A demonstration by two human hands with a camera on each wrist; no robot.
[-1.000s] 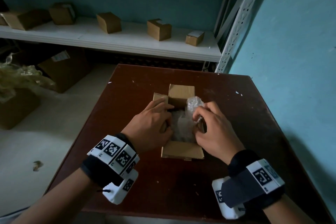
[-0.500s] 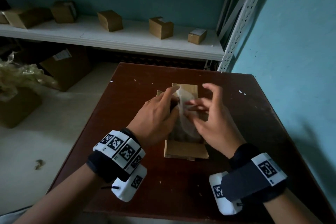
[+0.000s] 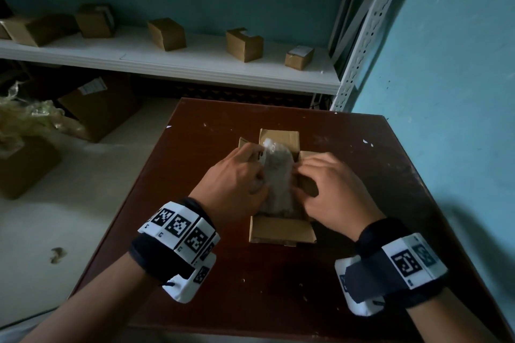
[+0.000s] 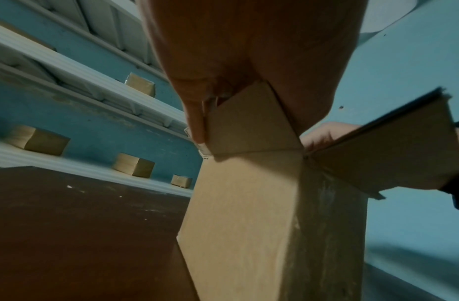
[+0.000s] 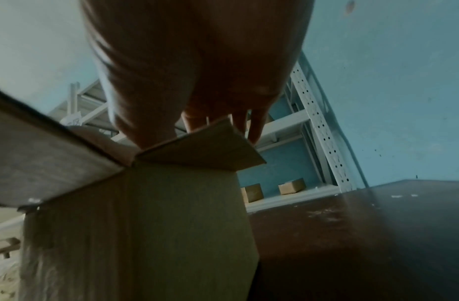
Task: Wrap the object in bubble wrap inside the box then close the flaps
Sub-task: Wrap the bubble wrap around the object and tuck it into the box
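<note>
A small open cardboard box [image 3: 282,231] stands in the middle of the brown table [image 3: 250,287], its flaps folded outward. Inside it lies a bundle of bubble wrap [image 3: 277,175]; the object within the wrap is hidden. My left hand [image 3: 257,167] grips the bundle's left side, fingers curled over the left flap [image 4: 249,126]. My right hand [image 3: 299,179] pinches the wrap's right edge, fingers dipping past the right flap [image 5: 205,148] into the box. In both wrist views the box wall [image 4: 244,203] [image 5: 146,224] fills the frame and hides the fingertips.
A white shelf [image 3: 195,64] behind the table carries several small cardboard boxes [image 3: 167,33]. A blue wall [image 3: 446,64] runs close along the table's right side. A larger carton [image 3: 97,108] and crumpled plastic [image 3: 25,117] sit on the floor at left.
Half a second ago both hands held the wrap raised above the box. The bundle now lies down inside it, with both hands lowered onto its sides.
</note>
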